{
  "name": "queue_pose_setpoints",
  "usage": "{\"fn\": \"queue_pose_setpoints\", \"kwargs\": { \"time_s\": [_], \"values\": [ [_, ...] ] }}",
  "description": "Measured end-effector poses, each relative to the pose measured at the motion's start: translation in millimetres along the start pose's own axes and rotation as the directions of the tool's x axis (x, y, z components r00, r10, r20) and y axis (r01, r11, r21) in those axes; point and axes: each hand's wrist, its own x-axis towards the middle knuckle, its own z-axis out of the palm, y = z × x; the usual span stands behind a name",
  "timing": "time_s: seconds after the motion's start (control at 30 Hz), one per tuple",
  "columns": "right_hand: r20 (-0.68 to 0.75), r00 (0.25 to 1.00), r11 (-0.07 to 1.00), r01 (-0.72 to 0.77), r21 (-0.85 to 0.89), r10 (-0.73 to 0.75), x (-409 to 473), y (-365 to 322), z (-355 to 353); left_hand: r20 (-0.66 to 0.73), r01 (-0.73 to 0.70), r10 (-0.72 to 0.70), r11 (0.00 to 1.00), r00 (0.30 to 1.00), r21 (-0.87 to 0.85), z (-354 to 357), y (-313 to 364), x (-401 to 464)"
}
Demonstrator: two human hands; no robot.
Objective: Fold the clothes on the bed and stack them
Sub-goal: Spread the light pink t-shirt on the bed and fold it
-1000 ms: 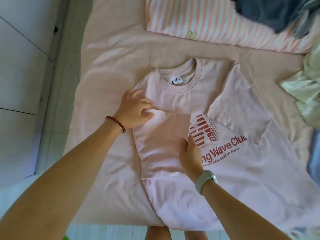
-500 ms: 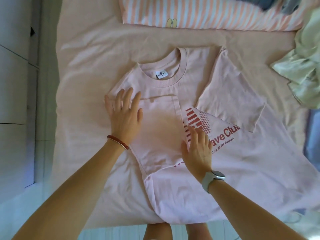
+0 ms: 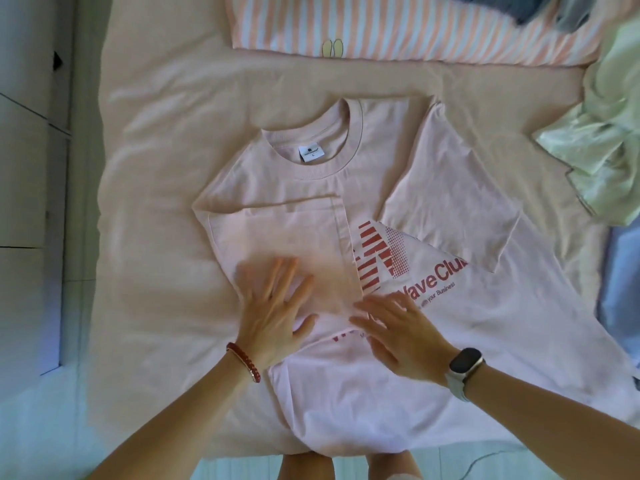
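A pale pink T-shirt (image 3: 467, 341) with a red printed logo lies spread on the pink bed (image 3: 156, 237), collar toward the far side. Its left side and sleeve are folded inward over the chest, and the right sleeve is folded in as well. My left hand (image 3: 277, 313), with a red bead bracelet on the wrist, lies flat with spread fingers on the folded left panel. My right hand (image 3: 398, 330), with a watch on the wrist, presses flat on the shirt front just below the logo. Both hands are blurred.
A pink-and-white striped pillow (image 3: 381, 29) lies across the head of the bed, with dark blue clothing (image 3: 502, 8) on it. Crumpled pale green fabric (image 3: 595, 150) and a blue garment (image 3: 623, 289) sit at the right. White cabinets (image 3: 27, 133) stand left of the bed.
Both hands have slid down the shirt toward me, flat on the folded left panel and the front. At first the left hand's fingers were curled; they now lie spread.
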Motion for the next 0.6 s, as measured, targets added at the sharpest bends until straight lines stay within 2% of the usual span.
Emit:
{"fn": "queue_pose_setpoints", "kwargs": {
  "time_s": [0.07,0.13,0.17,0.2,0.3,0.43,0.5,0.57,0.6],
  "values": [
    [-0.081,0.982,0.984,-0.173,-0.047,0.169,28.6,31.0,-14.4,-0.086,0.082,-0.082,0.997,0.993,-0.011,-13.9,-8.5,23.9],
    [-0.022,0.933,0.929,-0.359,-0.090,0.358,54.5,64.4,-29.0,-0.157,0.154,-0.153,0.988,0.976,-0.007,-25.0,-16.4,51.6],
    [0.044,0.918,0.915,-0.386,-0.118,0.393,63.1,80.9,-32.7,-0.167,0.171,-0.169,0.985,0.971,-0.007,-29.0,-18.8,64.5],
    [0.100,0.920,0.919,-0.360,-0.163,0.378,69.9,97.1,-34.7,-0.170,0.175,-0.172,0.985,0.970,-0.001,-31.0,-20.2,76.5],
    [0.211,0.959,0.947,-0.123,-0.298,0.191,87.8,134.2,-40.6,-0.130,0.164,-0.157,0.985,0.979,0.050,-26.5,-18.9,101.5],
    [0.279,0.960,0.942,0.058,-0.330,0.039,113.1,154.3,-51.8,-0.081,0.198,-0.194,0.979,0.978,0.046,-16.1,-18.6,111.1],
    [0.121,0.993,0.953,0.047,-0.300,-0.011,122.7,155.4,-57.5,-0.073,0.199,-0.195,0.979,0.978,0.050,-15.1,-17.7,110.7],
    [-0.062,0.998,0.973,-0.029,-0.231,0.016,135.2,156.6,-62.9,-0.065,0.199,-0.195,0.978,0.979,0.060,-16.7,-17.1,111.0],
    [-0.034,0.998,0.976,-0.054,-0.213,0.048,141.9,156.1,-64.4,-0.071,0.196,-0.191,0.979,0.979,0.062,-18.3,-17.3,111.5]
  ]
}}
